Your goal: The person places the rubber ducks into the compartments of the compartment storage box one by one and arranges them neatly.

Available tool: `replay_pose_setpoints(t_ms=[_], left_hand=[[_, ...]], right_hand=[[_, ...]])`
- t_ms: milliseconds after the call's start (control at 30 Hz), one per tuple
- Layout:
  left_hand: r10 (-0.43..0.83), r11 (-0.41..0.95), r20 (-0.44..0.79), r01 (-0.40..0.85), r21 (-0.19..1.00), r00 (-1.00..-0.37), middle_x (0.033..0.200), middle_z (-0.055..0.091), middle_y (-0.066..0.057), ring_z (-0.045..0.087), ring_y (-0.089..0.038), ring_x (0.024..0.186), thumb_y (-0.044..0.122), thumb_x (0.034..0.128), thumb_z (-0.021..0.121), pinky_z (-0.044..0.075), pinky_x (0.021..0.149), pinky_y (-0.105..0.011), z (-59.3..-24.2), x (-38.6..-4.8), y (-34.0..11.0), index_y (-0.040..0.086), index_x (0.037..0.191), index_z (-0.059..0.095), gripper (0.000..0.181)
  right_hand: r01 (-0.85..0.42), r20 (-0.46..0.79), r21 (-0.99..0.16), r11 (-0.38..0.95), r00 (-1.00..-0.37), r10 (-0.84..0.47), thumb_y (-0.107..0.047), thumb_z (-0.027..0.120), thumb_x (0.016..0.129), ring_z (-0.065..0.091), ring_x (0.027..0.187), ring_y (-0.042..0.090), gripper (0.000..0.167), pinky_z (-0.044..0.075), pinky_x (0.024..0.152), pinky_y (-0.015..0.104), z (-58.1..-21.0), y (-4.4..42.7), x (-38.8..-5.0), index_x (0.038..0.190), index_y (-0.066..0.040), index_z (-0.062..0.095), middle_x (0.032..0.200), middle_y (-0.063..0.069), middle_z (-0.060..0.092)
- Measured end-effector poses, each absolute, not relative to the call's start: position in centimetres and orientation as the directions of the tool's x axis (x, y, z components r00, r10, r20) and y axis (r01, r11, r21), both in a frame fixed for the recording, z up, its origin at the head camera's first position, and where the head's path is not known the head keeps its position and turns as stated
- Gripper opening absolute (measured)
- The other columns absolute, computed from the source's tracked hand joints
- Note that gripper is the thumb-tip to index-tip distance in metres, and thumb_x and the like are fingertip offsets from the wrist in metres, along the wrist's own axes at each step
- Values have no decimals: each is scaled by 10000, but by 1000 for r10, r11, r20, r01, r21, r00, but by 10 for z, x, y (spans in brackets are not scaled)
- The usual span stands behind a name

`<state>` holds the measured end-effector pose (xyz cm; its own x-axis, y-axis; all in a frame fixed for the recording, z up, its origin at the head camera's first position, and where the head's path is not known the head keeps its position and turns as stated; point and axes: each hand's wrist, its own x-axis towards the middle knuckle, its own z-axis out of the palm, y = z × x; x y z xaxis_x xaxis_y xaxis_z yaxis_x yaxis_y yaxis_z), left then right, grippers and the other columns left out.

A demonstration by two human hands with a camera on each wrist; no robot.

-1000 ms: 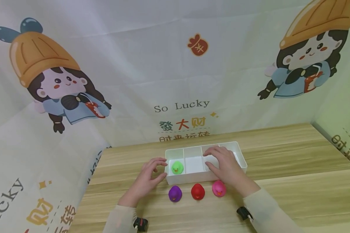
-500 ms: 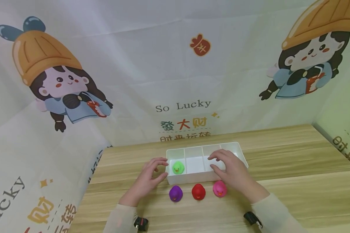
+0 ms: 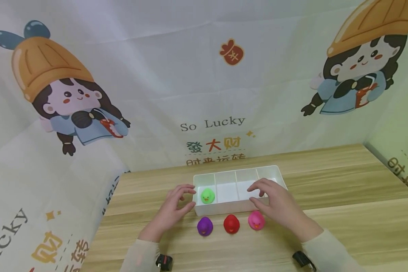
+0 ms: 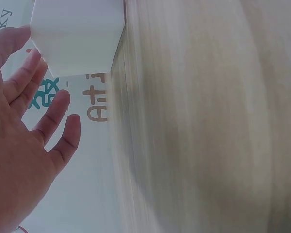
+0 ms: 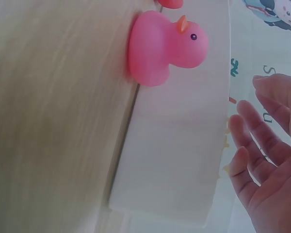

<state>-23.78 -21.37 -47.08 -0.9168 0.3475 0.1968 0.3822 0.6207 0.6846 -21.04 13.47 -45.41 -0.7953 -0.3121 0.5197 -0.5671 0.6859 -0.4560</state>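
Note:
A white tray (image 3: 224,209) with dividers stands on the table, a green rubber duck (image 3: 207,195) in its leftmost compartment. Along its front side sit a purple duck (image 3: 205,226), a red duck (image 3: 231,224) and a pink duck (image 3: 256,220). My left hand (image 3: 171,207) is at the tray's left end, fingers relaxed; in the left wrist view its fingertips appear to touch the tray's corner (image 4: 77,41). Over the tray's right part hovers my right hand (image 3: 279,202), loosely bent and holding nothing, just behind the pink duck. It partly hides the right compartments.
The wooden table (image 3: 340,189) extends to both sides of the tray and in front of the ducks. Behind it hangs a printed cloth backdrop (image 3: 176,83), which also covers the left and right sides. Each wrist carries a small black device (image 3: 302,260).
My right hand has drawn away to the right and slightly toward me over the tray, its fingers still loosely bent. The left hand, the tray and the ducks stay put.

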Motion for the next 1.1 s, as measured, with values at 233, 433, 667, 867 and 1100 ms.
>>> replay_pose_setpoints(t_ms=[233,433,667,867,1100], left_hand=[[343,622,199,381,684,-918,1485,553,-35,524,-255,1215,160,963,725,474,1000,-450,-470,-237,-213,101,1256,643,310],[340,619,200,378,688,-919,1486,550,-34,531,-278,1208,157,961,725,477,994,-448,-471,-237,-214,118,1252,644,304],[336,615,199,374,694,-921,1489,548,-34,524,-297,1219,147,960,725,471,997,-440,-471,-237,-215,112,1255,643,308],[341,618,209,386,685,-917,1479,558,-41,536,-304,1201,134,953,728,477,987,-438,-472,-237,-214,108,1245,646,304],[339,619,207,383,685,-918,1483,555,-37,535,-301,1201,137,955,727,478,987,-446,-472,-237,-214,133,1243,646,299]], right_hand=[[-570,505,-449,688,-797,-330,-162,840,861,590,796,71,205,502,668,225,-457,139,-205,1026,-201,723,981,-87,723],[-555,465,-463,691,-816,-345,-181,830,874,583,798,61,177,470,627,192,-458,141,-198,1008,-222,721,974,-132,706],[-559,426,-451,696,-820,-382,-208,848,857,581,795,30,182,496,659,196,-462,145,-194,990,-217,724,951,-136,703],[-553,377,-476,683,-831,-410,-248,833,878,595,810,39,167,518,695,218,-464,148,-190,1006,-214,732,963,-129,713],[-565,356,-468,679,-824,-441,-253,842,865,651,840,61,187,568,742,276,-463,148,-186,1013,-240,729,978,-138,735]])
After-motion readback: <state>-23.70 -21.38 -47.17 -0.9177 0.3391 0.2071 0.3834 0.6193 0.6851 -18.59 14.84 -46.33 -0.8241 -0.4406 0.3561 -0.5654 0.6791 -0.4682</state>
